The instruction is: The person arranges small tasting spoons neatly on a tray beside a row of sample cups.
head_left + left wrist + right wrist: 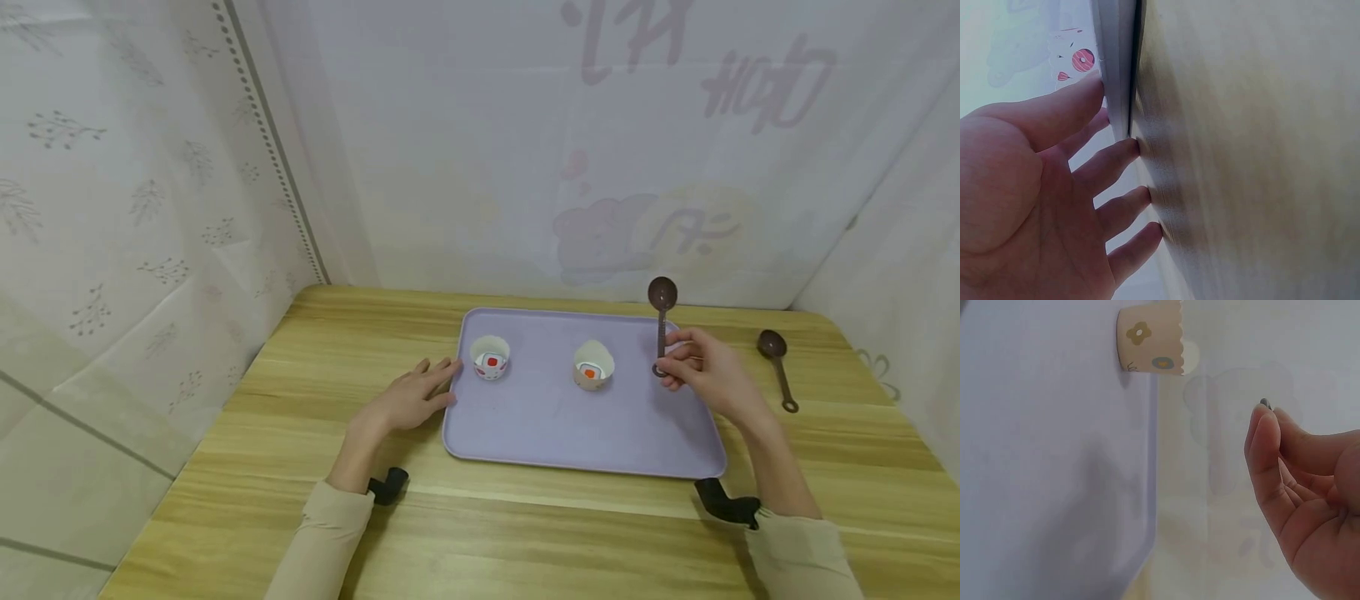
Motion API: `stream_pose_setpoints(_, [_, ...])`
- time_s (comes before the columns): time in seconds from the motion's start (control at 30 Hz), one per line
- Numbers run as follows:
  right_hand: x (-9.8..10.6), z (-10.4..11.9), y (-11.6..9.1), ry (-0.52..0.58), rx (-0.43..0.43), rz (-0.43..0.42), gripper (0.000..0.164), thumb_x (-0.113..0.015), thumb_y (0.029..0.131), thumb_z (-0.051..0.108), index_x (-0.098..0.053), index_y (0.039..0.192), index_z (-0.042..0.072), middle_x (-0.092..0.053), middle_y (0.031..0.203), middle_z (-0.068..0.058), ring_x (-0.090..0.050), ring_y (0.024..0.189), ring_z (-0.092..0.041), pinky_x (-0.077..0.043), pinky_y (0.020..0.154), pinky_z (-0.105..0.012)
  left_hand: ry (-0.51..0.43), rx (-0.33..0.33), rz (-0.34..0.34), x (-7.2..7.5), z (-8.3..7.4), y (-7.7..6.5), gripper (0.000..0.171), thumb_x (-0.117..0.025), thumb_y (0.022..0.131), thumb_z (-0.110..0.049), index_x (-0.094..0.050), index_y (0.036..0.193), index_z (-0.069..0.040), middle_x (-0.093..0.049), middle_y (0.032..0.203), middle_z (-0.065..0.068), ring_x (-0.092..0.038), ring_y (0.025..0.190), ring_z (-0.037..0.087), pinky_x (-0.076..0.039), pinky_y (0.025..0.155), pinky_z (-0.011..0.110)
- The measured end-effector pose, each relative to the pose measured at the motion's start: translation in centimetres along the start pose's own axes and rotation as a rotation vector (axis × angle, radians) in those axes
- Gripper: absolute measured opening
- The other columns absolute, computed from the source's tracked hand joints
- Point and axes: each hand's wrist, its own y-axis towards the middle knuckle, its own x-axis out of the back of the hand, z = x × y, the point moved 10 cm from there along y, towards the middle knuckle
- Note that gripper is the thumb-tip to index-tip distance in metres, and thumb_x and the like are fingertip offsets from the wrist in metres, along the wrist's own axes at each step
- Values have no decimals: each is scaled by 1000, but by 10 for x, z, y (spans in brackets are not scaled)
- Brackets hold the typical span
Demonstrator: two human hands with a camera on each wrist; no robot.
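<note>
Along the left rim of the tray, the left hand was spread empty, perhaps for steadying; opposite, a spoon was pinched by the right hand.

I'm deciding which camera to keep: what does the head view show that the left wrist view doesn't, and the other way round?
Only head: the right hand pinching a dark brown, round-bowled spoon, a second dark brown spoon, and a round beige paper cup.
Only left wrist: the palm side of the left hand.
Both: that hand, the white, red-printed paper cup, the pale purple rectangular tray and the yellowish wooden table.
</note>
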Motion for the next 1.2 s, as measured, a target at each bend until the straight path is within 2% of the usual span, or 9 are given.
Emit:
stream_pose_setpoints(0.47, [-18, 20, 10, 45, 1, 27, 41, -68, 98, 9, -49, 130, -10, -69, 97, -20, -72, 72, -23, -60, 68, -33, -5, -10, -4, -2, 2, 0, 57, -52, 107, -26, -33, 159, -13, -27, 164, 14, -14, 149, 49, -16, 117, 67])
stream_pose_setpoints(0.77, [-31, 33, 17, 102, 20, 40, 40, -68, 97, 6, -49, 128, -11, -70, 94, -21, -72, 70, -20, -61, 69, -37, -5, -20, -6, -3, 2, 1, 58, -52, 107, -26, -33, 159, -12, -27, 164, 14, -13, 149, 49, -15, 118, 65])
stream_pose_setpoints(1.2, [-52, 43, 26, 142, 30, 75, 37, -68, 94, -5, -50, 125, -14, -71, 93, -23, -72, 73, -39, -61, 68, -45, -8, -7, -1, -3, 3, 1, 57, -52, 107, -27, -33, 159, -13, -26, 164, 14, -13, 150, 49, -14, 118, 66])
